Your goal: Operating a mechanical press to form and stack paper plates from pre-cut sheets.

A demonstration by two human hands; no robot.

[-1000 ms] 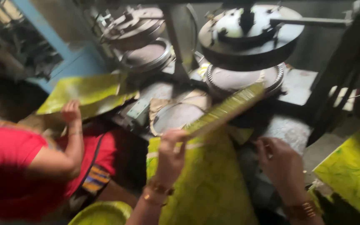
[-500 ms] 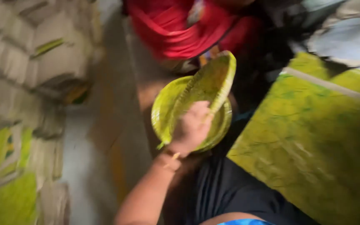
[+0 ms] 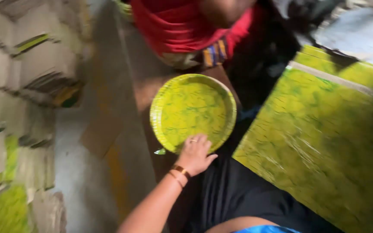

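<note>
The left hand is laid flat, fingers spread, on the near rim of the round green plate, which lies face up just ahead of it. The right hand is not seen; a stack of green sheets lies to the right.

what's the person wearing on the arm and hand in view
Only the left hand shows. Its forearm is bare, with no sleeve in view. The ring on one finger is thin and gold-coloured, and at the wrist sit two bangles, gold-coloured with a darker band. The right hand is out of view.
</note>
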